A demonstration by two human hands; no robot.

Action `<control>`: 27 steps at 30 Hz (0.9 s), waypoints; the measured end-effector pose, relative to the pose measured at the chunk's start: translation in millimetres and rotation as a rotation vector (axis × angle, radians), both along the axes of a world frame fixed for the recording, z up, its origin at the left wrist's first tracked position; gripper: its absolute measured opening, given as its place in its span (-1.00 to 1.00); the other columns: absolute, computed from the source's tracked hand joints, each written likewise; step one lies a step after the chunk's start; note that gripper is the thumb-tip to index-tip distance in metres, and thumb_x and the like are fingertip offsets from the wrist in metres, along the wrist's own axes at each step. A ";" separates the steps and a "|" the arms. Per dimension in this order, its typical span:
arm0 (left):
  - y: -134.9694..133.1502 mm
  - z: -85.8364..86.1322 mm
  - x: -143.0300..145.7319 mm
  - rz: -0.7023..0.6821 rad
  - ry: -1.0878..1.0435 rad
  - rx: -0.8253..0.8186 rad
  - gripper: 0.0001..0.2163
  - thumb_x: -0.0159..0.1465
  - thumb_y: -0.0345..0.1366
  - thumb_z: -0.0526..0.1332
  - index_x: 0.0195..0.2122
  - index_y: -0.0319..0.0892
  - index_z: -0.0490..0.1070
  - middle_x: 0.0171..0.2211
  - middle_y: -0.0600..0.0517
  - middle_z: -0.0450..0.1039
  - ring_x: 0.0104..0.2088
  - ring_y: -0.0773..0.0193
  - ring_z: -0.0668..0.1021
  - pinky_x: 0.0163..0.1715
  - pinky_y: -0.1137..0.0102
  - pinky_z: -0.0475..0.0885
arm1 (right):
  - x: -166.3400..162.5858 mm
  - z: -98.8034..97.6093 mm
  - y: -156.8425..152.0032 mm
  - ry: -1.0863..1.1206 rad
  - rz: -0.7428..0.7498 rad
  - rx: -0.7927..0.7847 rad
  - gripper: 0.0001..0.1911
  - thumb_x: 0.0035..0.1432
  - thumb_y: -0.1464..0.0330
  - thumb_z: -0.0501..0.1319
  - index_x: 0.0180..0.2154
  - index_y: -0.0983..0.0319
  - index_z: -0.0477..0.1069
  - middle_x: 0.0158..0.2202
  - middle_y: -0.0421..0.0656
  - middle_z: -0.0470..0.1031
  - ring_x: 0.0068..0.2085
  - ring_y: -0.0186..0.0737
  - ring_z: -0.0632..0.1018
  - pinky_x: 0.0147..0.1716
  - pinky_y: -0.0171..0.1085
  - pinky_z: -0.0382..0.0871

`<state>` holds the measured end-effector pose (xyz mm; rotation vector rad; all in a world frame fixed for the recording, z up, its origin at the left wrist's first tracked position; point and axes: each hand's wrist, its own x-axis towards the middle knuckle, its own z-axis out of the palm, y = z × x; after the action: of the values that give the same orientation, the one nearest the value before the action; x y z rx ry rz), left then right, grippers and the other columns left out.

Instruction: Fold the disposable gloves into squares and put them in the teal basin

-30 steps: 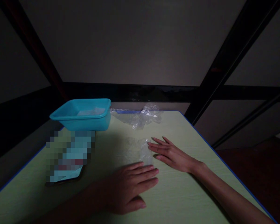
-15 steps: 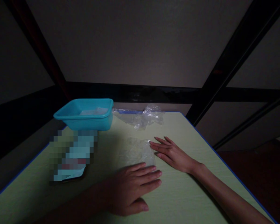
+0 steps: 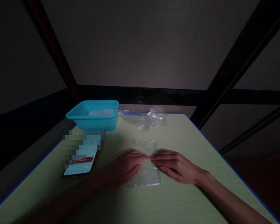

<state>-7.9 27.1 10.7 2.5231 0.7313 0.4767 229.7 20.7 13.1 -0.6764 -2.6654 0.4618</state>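
Note:
A clear plastic bag (image 3: 147, 177) lies flat and slightly wrinkled on the table, its middle partly hidden by my hands. My left hand (image 3: 129, 166) rests over the bag's left side, palm down, with its fingers stretched out and its thumb apart. From the right, my right hand (image 3: 177, 165) reaches the bag's right edge, fingers extended and lying close together. The fingertips of both hands nearly meet over the plastic. Neither hand grasps anything that I can see.
A turquoise basin (image 3: 95, 121) with whitish contents stands at the back left. Nearer lies a phone (image 3: 84, 166) with a lit, partly pixelated screen. Crumpled clear plastic (image 3: 154, 118) lies at the far edge of the blue-edged table (image 3: 189, 133), before a dark wall (image 3: 144, 43).
My left hand has moved away from me, up onto the bag, uncovering its near edge. My right hand has come slightly nearer, its fingers closer together. The view has shifted a little left.

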 end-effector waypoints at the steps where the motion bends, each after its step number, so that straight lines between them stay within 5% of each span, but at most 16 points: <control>1: 0.4 -0.7 1.3 0.011 -0.010 -0.030 -0.68 0.27 -0.40 -0.05 0.01 -0.21 0.32 -0.04 -0.09 0.41 -0.03 0.21 0.42 0.02 0.29 0.28 | -1.1 0.0 -1.0 0.000 0.007 -0.007 -0.67 0.23 0.43 -0.02 -0.05 0.35 0.39 -0.05 -0.02 0.48 0.00 -0.19 0.44 0.05 -0.13 0.28; 9: 3.1 -7.8 1.7 0.140 -0.066 -0.153 -0.71 0.26 -0.34 -0.04 -0.03 -0.22 0.31 0.01 -0.10 0.37 0.02 0.20 0.39 0.04 0.28 0.24 | -1.6 -1.6 -0.5 0.005 -0.008 -0.073 -0.70 0.25 0.42 -0.02 -0.09 0.30 0.42 -0.09 -0.04 0.50 -0.01 -0.20 0.44 0.02 -0.14 0.29; 17: 9.6 6.6 -17.4 0.257 -0.006 -0.238 -0.70 0.28 -0.30 -0.09 -0.18 -0.19 0.42 -0.07 -0.03 0.46 -0.04 0.17 0.45 -0.03 0.30 0.31 | -2.7 0.0 -0.3 0.020 -0.009 -0.084 -0.70 0.24 0.42 -0.02 -0.14 0.31 0.45 -0.11 -0.04 0.51 -0.02 -0.19 0.46 -0.01 -0.12 0.33; 27: 17.5 11.7 -47.9 0.330 0.034 -0.240 -0.65 0.31 -0.21 -0.10 0.01 -0.18 0.33 -0.21 -0.01 0.52 -0.13 0.19 0.50 -0.09 0.31 0.33 | -1.0 -0.9 1.0 0.030 -0.007 -0.090 -0.71 0.24 0.42 -0.01 -0.12 0.28 0.44 -0.12 -0.05 0.51 -0.02 -0.20 0.46 -0.01 -0.10 0.34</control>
<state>-55.8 44.6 22.3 2.2001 1.1544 0.4268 228.7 21.7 12.1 -0.6991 -2.6264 0.5881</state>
